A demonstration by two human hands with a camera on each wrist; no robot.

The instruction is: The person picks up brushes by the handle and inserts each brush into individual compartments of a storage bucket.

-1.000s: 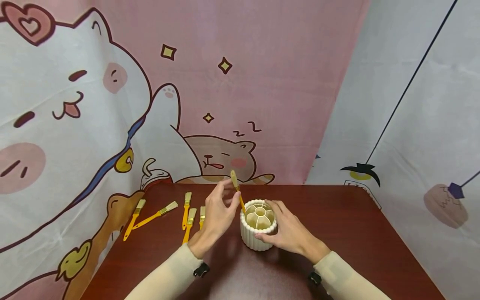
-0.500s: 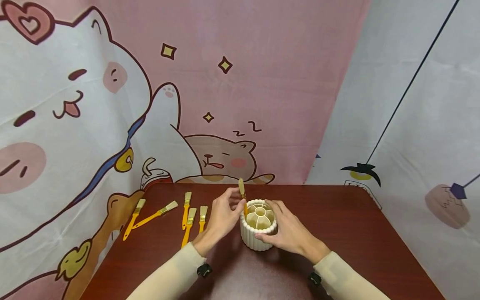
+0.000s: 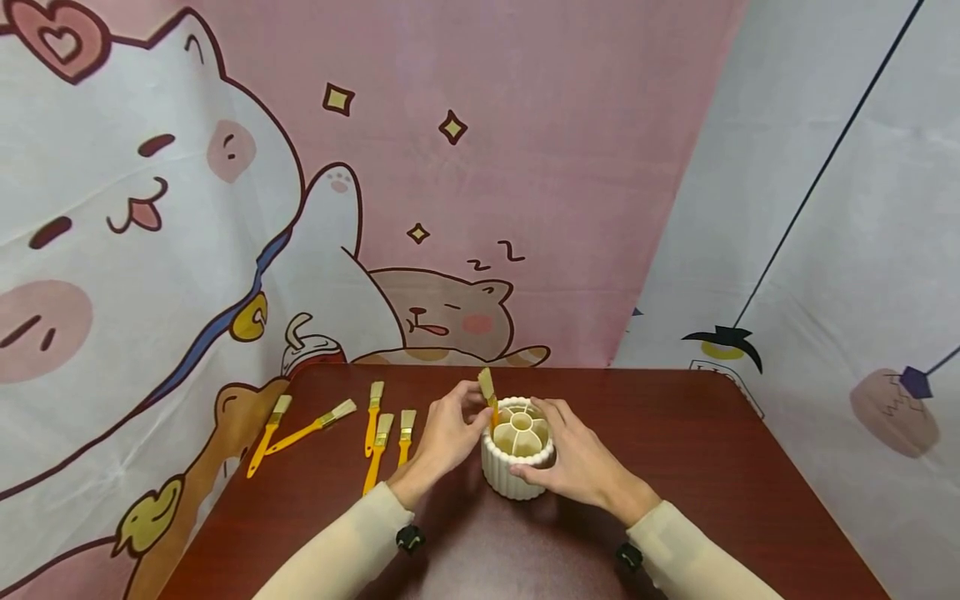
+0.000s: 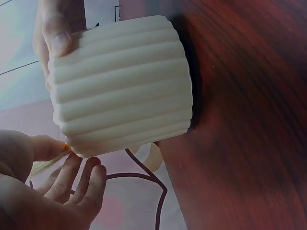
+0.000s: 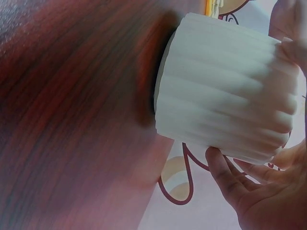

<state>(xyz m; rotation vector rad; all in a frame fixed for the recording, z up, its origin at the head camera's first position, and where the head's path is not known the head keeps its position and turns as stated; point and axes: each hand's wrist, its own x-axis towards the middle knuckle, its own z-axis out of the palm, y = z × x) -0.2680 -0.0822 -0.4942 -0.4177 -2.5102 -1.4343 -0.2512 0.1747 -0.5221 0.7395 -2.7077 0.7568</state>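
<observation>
My left hand [image 3: 448, 433] pinches a paintbrush [image 3: 487, 386] at the left rim of a round white fluted holder [image 3: 513, 475]. The brush stands bristles up, leaning slightly left, its orange handle down in a left-hand compartment. Around a central ring, thin walls divide the inside of the holder. My right hand [image 3: 581, 462] grips the holder from the right, thumb on its near side and fingers at the far rim. In the left wrist view, thumb and fingertips of the left hand [image 4: 62, 191] meet on the brush at the rim; the handle's lower end is hidden inside.
Several more paintbrushes with orange handles lie left of my left hand, among them a slanted one [image 3: 313, 428] and an upright-pointing one [image 3: 373, 417]. The dark red table [image 3: 675, 467] backs onto a cartoon-printed cloth [image 3: 570, 208].
My left hand has moved slightly right, and the paintbrush has gone lower into the holder. The right hand keeps its hold, and the holder stays in place.
</observation>
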